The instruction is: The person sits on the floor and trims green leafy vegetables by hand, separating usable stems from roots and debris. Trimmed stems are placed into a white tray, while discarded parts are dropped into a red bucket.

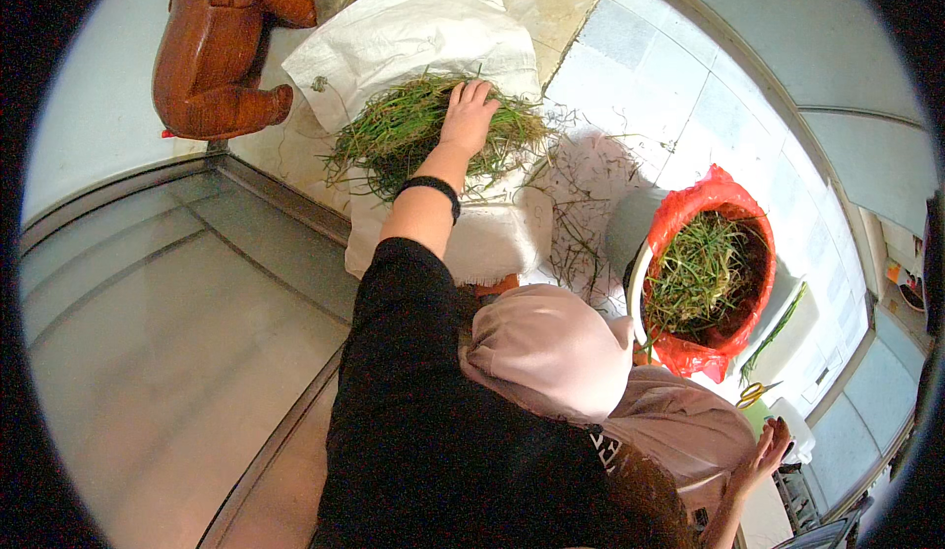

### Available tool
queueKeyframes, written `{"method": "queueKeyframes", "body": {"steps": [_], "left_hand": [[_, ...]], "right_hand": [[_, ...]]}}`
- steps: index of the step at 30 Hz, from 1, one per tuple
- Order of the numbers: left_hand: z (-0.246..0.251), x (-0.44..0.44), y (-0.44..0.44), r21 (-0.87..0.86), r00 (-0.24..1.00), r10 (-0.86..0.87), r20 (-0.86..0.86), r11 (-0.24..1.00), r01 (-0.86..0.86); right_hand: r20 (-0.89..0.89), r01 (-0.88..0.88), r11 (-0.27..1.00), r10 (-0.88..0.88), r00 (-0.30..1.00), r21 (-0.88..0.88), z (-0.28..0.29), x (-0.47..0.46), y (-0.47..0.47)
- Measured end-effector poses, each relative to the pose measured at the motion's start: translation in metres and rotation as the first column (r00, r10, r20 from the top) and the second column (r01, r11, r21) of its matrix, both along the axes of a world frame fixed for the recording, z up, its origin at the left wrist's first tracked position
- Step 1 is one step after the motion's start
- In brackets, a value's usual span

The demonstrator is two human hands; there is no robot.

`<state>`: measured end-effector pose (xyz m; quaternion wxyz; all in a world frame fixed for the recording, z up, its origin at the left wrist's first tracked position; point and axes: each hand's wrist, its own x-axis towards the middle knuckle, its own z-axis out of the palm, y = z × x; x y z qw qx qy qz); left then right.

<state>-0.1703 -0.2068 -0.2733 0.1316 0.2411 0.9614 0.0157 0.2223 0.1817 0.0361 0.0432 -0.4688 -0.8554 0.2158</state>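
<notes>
My left hand rests on a heap of thin green grass-like stalks, over its right part. Its fingertips press down among the stalks, so whether they pinch any is hidden. Under the heap lies a white woven sack, draped over a low support. Off to the lower right, my right hand is raised beside my knee, fingers apart and loosely bent, with nothing visible in it. Yellow-handled scissors lie just above that hand. Between the two sides stands a bucket lined with a red plastic bag, holding tangled green stalks.
Loose scraps litter the floor between the sack and bucket. A few longer green stalks lie on a pale tray right of the bucket. A carved brown wooden piece stands at upper left, near a framed glass panel.
</notes>
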Motion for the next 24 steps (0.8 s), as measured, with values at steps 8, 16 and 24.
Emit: {"method": "queueKeyframes", "body": {"steps": [8, 16, 24], "left_hand": [[0.019, 0.021, -0.032, 0.209, 0.995, -0.044, 0.094, 0.978, 0.024], [-0.003, 0.041, -0.027, -0.065, 0.980, -0.198, 0.001, 0.978, 0.198], [-0.011, 0.035, -0.014, -0.171, 0.991, -0.132, 0.030, 0.976, 0.135]], "right_hand": [[-0.054, -0.038, 0.999, 0.039, 0.998, 0.011, -0.006, 0.010, 0.007], [-0.072, -0.056, 0.998, 0.055, 0.996, -0.015, -0.006, 0.012, 0.010], [-0.038, -0.073, 0.997, 0.074, 0.997, 0.008, -0.005, 0.013, 0.012]]}}
